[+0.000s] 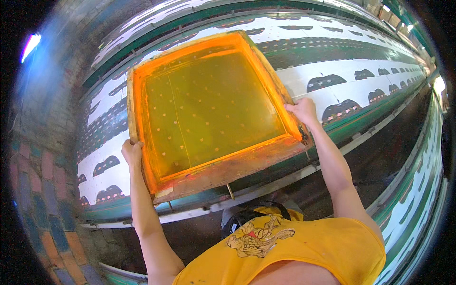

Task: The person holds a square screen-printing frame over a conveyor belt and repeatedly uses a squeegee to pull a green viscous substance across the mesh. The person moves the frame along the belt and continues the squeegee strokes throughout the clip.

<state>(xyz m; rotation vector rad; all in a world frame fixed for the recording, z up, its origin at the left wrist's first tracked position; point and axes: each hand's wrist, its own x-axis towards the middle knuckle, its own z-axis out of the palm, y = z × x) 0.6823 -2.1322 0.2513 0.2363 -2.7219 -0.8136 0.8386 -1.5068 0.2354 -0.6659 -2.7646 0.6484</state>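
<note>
Screen frame [209, 114], orange inner rim, over near part of long green table [361, 115]; person's hands on both sides.
L hand [133, 153] clasps left side, R hand [302, 111] grips right side, thumb on top; frame-to-table contact unclear from here. White strips [349, 89] w/ rows of dark rounded prints run lengthwise; metal rail [308, 171] along near edge. Similar printed table [413, 209] at far R. Coloured brickwork [47, 164] L side, lit lamp [31, 47] upper L.

Bare arms [336, 173] reach forward, left hand [132, 153] and right hand [304, 112] gripping well apart.
</note>
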